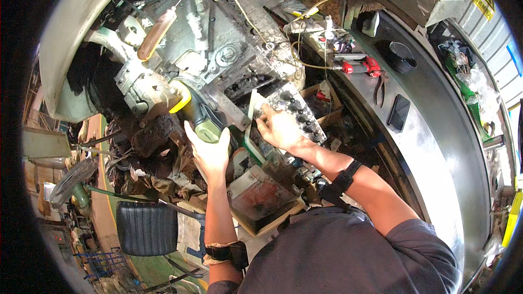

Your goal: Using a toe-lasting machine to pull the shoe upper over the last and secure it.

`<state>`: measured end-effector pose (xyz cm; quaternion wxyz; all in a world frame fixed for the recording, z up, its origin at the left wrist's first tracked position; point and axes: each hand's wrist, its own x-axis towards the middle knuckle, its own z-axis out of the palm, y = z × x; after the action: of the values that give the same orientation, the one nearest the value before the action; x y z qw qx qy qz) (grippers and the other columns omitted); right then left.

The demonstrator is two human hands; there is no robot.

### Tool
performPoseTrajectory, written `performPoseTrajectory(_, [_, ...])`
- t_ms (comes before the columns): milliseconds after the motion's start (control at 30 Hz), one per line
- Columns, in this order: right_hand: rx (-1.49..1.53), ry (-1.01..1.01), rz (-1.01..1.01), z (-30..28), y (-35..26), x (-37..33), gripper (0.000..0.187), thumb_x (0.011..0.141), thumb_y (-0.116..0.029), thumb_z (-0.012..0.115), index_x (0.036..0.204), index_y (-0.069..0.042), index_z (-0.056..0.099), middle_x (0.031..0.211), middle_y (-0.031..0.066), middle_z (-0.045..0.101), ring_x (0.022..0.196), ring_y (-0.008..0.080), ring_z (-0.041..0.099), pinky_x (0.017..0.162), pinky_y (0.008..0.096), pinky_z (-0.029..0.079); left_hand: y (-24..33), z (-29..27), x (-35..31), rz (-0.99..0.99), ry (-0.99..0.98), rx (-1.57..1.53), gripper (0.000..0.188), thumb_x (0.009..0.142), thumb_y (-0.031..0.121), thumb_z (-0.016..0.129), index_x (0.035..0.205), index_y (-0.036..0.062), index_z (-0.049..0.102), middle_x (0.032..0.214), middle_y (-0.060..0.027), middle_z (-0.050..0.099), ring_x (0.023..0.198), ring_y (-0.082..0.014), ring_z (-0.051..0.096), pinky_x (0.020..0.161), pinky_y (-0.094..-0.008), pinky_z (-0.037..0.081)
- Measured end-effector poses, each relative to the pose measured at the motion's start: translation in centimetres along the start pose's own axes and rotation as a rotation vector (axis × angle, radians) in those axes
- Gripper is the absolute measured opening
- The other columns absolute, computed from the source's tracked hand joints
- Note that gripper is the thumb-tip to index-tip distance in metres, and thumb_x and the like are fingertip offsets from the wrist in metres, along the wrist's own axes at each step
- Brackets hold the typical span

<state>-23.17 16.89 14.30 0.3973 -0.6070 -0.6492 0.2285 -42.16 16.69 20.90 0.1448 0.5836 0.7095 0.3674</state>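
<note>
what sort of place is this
Probably a repair or machine workshop: there's a grimy metal machine, plus a red tool and what look like pliers on a shiny metal surface.

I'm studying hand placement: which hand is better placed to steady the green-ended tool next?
Likely the left hand: its thumb and fingers spread about the green-ended tool, while the right hand is farther right, beside the dark-spotted pale block.
</note>
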Motion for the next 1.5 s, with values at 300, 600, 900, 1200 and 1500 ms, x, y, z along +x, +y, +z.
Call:
performPoseTrajectory(300, [-0.009,0.008,-0.010,0.3,0.5,0.1,0.022,0.091,-0.021,0.060,0.106,-0.006,0.054,0.074,0.0154,0.070,0.071,0.0387,0.069,0.067,0.0507,0.056,-0.9,0.8,0.1,0.068,0.097,0.046,0.106,0.071,0.030,0.087,0.156,0.0091,0.026,0.126,-0.0276,0.063,0.114,-0.0412,0.062,0.102,-0.0454,0.046])
performPoseTrajectory(600, [0.029,-0.004,-0.004,0.0,0.2,0.0,0.021,0.092,-0.020,0.059,0.104,-0.004,0.054,0.073,0.0170,0.069,0.070,0.0410,0.068,0.068,0.0510,0.056,-0.9,0.6,0.1,0.040,0.072,0.046,0.106,0.073,0.034,0.086,0.156,0.0105,0.026,0.128,-0.0294,0.061,0.116,-0.0430,0.061,0.102,-0.0467,0.045])
performPoseTrajectory(900, [0.049,0.005,0.001,-0.3,0.3,-0.1,0.020,0.092,-0.019,0.058,0.105,-0.003,0.054,0.075,0.0197,0.069,0.071,0.0427,0.068,0.070,0.0517,0.056,0.1,0.3,-0.4,0.023,0.050,0.031,0.104,0.074,0.035,0.085,0.156,0.0105,0.026,0.129,-0.0291,0.060,0.117,-0.0428,0.060,0.102,-0.0471,0.045])
performPoseTrajectory(1200, [0.015,0.035,-0.012,0.3,-0.8,-0.4,0.021,0.092,-0.018,0.058,0.104,-0.001,0.055,0.073,0.0206,0.068,0.069,0.0431,0.067,0.068,0.0522,0.055,-1.0,-0.6,-0.6,0.076,0.079,0.084,0.103,0.076,0.038,0.084,0.156,0.0079,0.026,0.130,-0.0304,0.060,0.118,-0.0445,0.059,0.103,-0.0479,0.044])
performPoseTrajectory(1500, [-0.122,0.136,-0.158,1.3,2.5,0.1,0.029,0.089,-0.024,0.059,0.107,-0.003,0.060,0.069,0.0173,0.065,0.062,0.0381,0.065,0.056,0.0469,0.054,-2.1,0.8,0.0,0.369,0.088,0.047,0.082,0.084,0.032,0.082,0.146,-0.0015,0.041,0.136,-0.0252,0.057,0.120,-0.0331,0.060,0.103,-0.0432,0.046])
